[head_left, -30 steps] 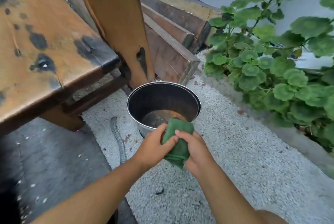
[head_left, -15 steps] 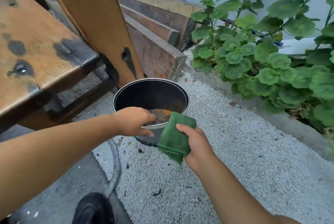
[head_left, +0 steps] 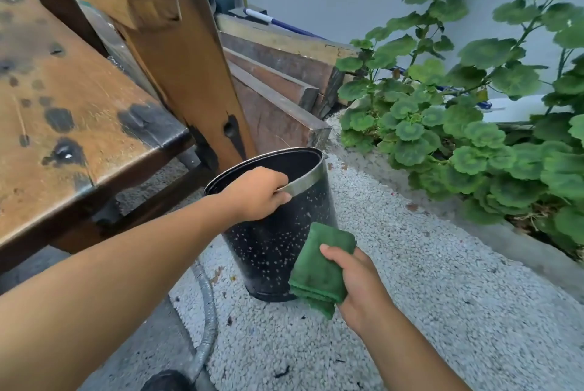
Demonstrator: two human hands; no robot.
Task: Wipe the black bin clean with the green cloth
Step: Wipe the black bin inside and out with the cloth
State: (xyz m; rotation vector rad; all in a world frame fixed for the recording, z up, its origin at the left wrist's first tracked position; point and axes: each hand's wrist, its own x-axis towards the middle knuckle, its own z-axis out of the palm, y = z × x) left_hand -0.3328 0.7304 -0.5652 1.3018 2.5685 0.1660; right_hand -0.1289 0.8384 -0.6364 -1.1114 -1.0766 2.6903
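The black bin (head_left: 278,245) stands on the gravel, tilted away from me, its outer wall speckled with pale spots and its rim a metal band. My left hand (head_left: 256,193) grips the near rim, fingers curled over the edge. My right hand (head_left: 357,283) holds the folded green cloth (head_left: 319,267) against the bin's lower right side, thumb on top of the cloth. The bin's inside bottom is hidden from here.
A stained wooden bench (head_left: 72,125) and its thick leg (head_left: 189,74) stand left and behind the bin. Stacked timber beams (head_left: 278,100) lie behind. Leafy green plants (head_left: 458,125) fill the right side. A grey hose (head_left: 205,327) runs along the gravel at the lower left.
My left hand let go of the cloth and took the bin's rim, then tipped the bin away. My right hand lowered the cloth from the rim to the bin's outer side.
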